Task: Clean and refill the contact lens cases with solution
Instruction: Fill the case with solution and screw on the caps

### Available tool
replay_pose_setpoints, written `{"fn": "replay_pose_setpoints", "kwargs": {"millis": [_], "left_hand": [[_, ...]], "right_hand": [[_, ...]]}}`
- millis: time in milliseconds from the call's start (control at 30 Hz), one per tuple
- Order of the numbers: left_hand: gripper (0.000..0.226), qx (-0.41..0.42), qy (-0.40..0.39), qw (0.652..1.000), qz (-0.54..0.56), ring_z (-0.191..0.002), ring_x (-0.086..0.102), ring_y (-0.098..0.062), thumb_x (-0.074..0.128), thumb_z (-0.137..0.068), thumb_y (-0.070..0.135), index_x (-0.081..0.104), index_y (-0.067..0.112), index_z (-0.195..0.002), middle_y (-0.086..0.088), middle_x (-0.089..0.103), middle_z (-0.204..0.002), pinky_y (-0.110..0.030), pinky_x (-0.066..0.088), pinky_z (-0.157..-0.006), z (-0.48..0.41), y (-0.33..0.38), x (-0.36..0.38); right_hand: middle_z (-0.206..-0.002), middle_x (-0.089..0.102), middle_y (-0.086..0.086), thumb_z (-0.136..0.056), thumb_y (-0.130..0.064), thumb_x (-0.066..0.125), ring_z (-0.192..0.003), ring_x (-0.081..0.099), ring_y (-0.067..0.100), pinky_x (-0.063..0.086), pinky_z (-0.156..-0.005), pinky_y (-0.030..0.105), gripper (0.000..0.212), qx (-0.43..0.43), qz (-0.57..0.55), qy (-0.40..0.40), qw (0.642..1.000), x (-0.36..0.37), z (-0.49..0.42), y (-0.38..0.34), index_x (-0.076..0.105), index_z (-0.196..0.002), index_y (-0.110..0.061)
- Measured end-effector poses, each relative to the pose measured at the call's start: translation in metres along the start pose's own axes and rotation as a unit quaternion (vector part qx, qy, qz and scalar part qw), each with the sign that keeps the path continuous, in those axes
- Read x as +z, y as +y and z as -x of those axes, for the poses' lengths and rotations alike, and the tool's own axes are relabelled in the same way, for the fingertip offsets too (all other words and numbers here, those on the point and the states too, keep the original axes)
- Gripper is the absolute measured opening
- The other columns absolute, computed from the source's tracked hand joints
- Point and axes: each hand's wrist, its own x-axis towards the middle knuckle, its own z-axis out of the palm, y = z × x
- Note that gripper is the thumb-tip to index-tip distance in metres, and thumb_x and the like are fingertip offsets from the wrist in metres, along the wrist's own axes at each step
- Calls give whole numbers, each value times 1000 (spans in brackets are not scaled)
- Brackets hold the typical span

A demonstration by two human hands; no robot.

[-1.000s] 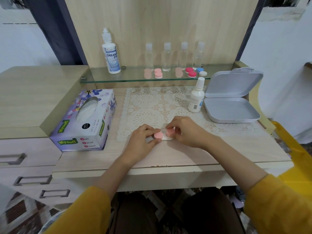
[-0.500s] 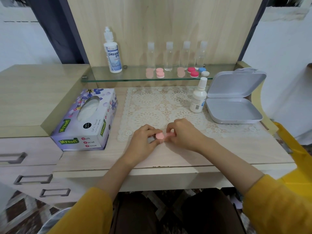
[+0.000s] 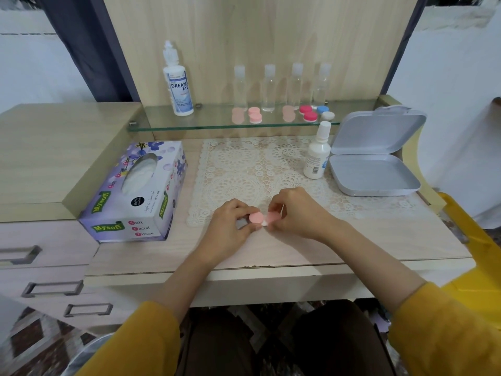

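Observation:
A white contact lens case with two pink caps (image 3: 260, 219) lies at the front edge of the lace mat (image 3: 260, 169). My left hand (image 3: 230, 223) pinches its left cap, and my right hand (image 3: 296, 210) grips its right cap. On the glass shelf (image 3: 217, 122) stand a Dream Eye solution bottle (image 3: 178, 85), a pink-capped case (image 3: 254, 115), a red-capped case (image 3: 308, 113) and a blue-and-white case (image 3: 325, 112). A small white solution bottle (image 3: 317, 153) stands on the mat at the right.
A tissue box (image 3: 138, 194) sits left of the mat. An open grey lidded box (image 3: 375, 156) sits at the right. Several clear small bottles (image 3: 268, 88) line the back of the shelf. Drawers (image 3: 48, 272) are at the lower left.
My hands have stayed on the case and shifted very little. My right-hand fingers have closed further over the right cap.

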Motion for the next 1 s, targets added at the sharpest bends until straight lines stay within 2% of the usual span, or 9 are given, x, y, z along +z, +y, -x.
{"fn": "replay_pose_setpoints", "kwargs": {"millis": [100, 233, 400, 533, 600, 767, 867, 933, 1000], "left_hand": [[28, 0, 1, 1000, 0, -91, 54, -12, 72, -78, 18, 69, 13, -105, -1, 60, -97, -13, 37, -83, 0, -1, 0], [27, 1, 0, 1000, -2, -91, 53, -11, 72, -77, 17, 69, 13, -104, 0, 59, -96, -9, 35, -81, 0, 0, 0], [27, 8, 3, 1000, -8, -90, 54, -12, 72, -77, 17, 69, 13, -104, 0, 59, -96, -13, 37, -80, -1, 0, 0], [28, 25, 8, 999, -24, -92, 54, -11, 71, -79, 18, 69, 12, -106, 0, 60, -99, -7, 35, -82, 1, -3, 0], [28, 48, 9, 998, -29, -96, 55, -10, 68, -81, 15, 68, 11, -109, 0, 61, -104, -4, 33, -85, 2, -4, 0], [31, 76, -1, 996, -49, -98, 56, -16, 65, -83, 10, 65, 12, -114, -2, 63, -106, -20, 38, -88, 5, -3, -1], [30, 73, -14, 996, -56, -95, 55, -14, 64, -84, 11, 64, 11, -115, -1, 60, -103, -19, 39, -88, 4, -3, -1], [29, 61, -34, 997, -39, -86, 55, -6, 65, -83, 10, 66, 11, -111, 1, 57, -99, -11, 39, -82, 2, -3, -3], [26, 48, -60, 997, -32, -80, 55, -8, 68, -79, 10, 69, 13, -105, 2, 58, -93, -8, 41, -74, -2, -1, -8]], "right_hand": [[-84, 56, -5, -77, -5, 63, -62, 44, -4, 36, -58, 7, 23, -15, -24, -19, 999, -3, 2, 2, 71, -98, -10], [-78, 62, 20, -74, -4, 63, -71, 54, 29, 39, -61, 28, 15, -10, 7, -12, 1000, 2, -1, 6, 68, -84, 5], [-80, 62, 9, -75, -10, 67, -66, 49, 13, 38, -58, 17, 14, -12, -16, 24, 1000, 8, 3, 8, 70, -87, -4], [-85, 60, 11, -76, -9, 69, -70, 49, 15, 41, -66, 25, 18, -11, -41, 39, 998, 12, 7, 12, 71, -93, -3], [-89, 62, 10, -74, -10, 72, -70, 50, 14, 41, -68, 22, 24, -5, -63, 45, 997, 12, 10, 12, 70, -98, -5], [-96, 63, 4, -74, -22, 76, -72, 55, 12, 41, -65, 16, 36, 35, -94, 95, 990, 6, 19, 21, 68, -106, -10], [-109, 63, 4, -82, -23, 67, -86, 55, 14, 37, -77, 20, 35, 52, -48, 117, 991, -1, 23, 40, 64, -114, -9], [-116, 62, 3, -84, -22, 63, -103, 56, 17, 35, -85, 20, 34, 65, -16, 120, 991, -6, 28, 52, 63, -116, -9], [-120, 61, 2, -82, -28, 59, -112, 54, 19, 36, -92, 22, 40, 71, 5, 105, 992, -10, 35, 61, 62, -117, -10]]}}
